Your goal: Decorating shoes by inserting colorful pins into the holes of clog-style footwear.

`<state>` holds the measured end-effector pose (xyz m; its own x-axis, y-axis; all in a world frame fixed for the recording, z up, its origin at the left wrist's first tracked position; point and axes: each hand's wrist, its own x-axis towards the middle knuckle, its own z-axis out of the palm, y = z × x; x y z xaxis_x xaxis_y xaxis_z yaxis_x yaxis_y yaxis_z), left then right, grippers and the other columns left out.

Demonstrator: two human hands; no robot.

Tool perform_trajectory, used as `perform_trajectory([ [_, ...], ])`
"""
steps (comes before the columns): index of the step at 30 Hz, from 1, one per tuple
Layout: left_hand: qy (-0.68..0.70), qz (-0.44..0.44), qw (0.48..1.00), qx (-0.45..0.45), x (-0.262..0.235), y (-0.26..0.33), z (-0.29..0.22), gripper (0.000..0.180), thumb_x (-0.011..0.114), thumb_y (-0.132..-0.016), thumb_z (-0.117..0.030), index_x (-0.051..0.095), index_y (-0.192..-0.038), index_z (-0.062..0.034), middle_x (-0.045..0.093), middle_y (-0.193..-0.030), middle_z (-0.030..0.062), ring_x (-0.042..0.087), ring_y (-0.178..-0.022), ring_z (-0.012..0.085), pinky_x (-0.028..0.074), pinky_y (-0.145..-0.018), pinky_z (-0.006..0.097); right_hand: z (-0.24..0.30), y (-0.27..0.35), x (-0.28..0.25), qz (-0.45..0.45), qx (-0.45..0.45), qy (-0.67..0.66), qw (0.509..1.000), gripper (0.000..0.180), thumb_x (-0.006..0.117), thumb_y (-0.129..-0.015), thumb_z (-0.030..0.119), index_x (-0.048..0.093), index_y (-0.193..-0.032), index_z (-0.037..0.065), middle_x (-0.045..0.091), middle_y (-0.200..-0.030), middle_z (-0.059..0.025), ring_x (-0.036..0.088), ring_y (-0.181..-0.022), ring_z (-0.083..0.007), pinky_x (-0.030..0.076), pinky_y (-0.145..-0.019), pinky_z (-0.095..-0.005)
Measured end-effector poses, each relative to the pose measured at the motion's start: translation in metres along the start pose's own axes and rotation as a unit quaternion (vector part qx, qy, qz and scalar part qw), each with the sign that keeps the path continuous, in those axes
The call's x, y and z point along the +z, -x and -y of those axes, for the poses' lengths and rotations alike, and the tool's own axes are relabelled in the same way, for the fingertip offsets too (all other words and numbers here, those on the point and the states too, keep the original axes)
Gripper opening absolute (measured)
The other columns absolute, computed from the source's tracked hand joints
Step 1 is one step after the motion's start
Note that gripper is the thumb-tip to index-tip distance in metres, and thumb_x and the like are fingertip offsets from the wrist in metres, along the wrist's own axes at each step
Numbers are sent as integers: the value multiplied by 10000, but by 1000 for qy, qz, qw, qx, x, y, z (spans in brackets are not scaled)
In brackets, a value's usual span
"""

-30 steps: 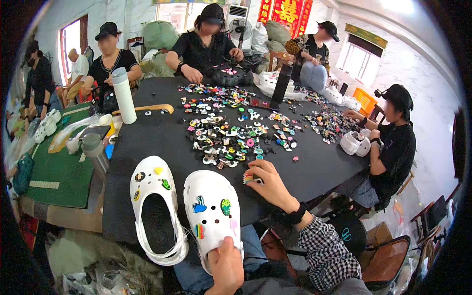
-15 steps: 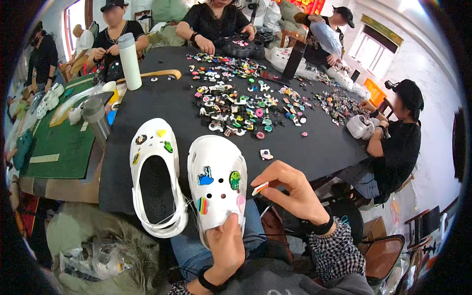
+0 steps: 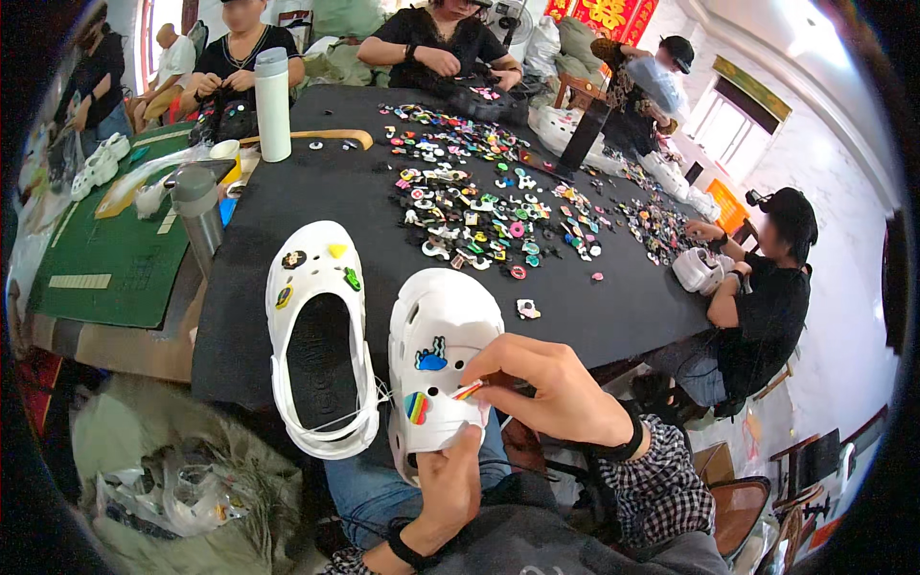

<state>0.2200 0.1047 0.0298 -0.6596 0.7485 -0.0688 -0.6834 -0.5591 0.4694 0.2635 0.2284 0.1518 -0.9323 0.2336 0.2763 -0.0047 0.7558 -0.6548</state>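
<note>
Fingers (image 3: pixel 498 369) of our right hand (image 3: pixel 556 393) pinch a small charm (image 3: pixel 468 390) against the white clog (image 3: pixel 439 359); our left hand (image 3: pixel 450 479) grips it at 6 o'clock.

Clog's heel (image 3: pixel 422 460) behind left hand (image 3: pixel 450 494)

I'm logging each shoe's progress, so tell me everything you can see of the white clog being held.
The white clog is a moulded, foam-like shoe with round holes across its upper. It is tilted, toe toward the black table, and sits over the person's lap. The left hand grips its heel end from below. The right hand presses a small striped charm against its upper. A blue charm and a rainbow charm are already on it.
</note>
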Motion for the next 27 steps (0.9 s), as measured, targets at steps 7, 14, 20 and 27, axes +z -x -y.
perform_trajectory([
  [7, -1, -16, 999, -43, -2, 0, -1, 451, 549, -917, 47, 411, -1347, 32, 528, -1296, 118, 526, -1191, 189, 388, -1050, 336, 3, -2, -7, 39, 48, -18, 998, 187, 682, -831, 31, 610, -1004, 27, 641, -906, -133, 661, -818, -267, 527, -705, -352],
  [14, -327, 51, 944, -4, -21, -1, 1, 493, 581, -874, 68, 422, -1338, 15, 542, -1280, 114, 548, -1178, 198, 412, -1030, 337, 2, -6, -4, 59, 13, 43, 997, 173, 707, -818, 60, 618, -961, 22, 595, -876, -121, 635, -793, -283, 514, -690, -354],
  [20, -40, -34, 997, -61, -5, 1, -4, 503, 592, -860, 71, 428, -1331, 8, 543, -1283, 115, 549, -1181, 198, 419, -1027, 342, 0, -7, 3, 23, 21, 45, 999, 183, 731, -793, 84, 613, -920, 22, 573, -860, -119, 616, -757, -296, 506, -677, -362],
  [27, -64, -36, 994, -83, -4, -2, -7, 515, 618, -864, 51, 418, -1337, 8, 540, -1287, 115, 548, -1186, 206, 416, -1032, 350, 9, -19, -8, 66, 11, 137, 988, 187, 713, -807, 163, 597, -903, 52, 595, -849, -102, 618, -759, -315, 501, -661, -392],
])
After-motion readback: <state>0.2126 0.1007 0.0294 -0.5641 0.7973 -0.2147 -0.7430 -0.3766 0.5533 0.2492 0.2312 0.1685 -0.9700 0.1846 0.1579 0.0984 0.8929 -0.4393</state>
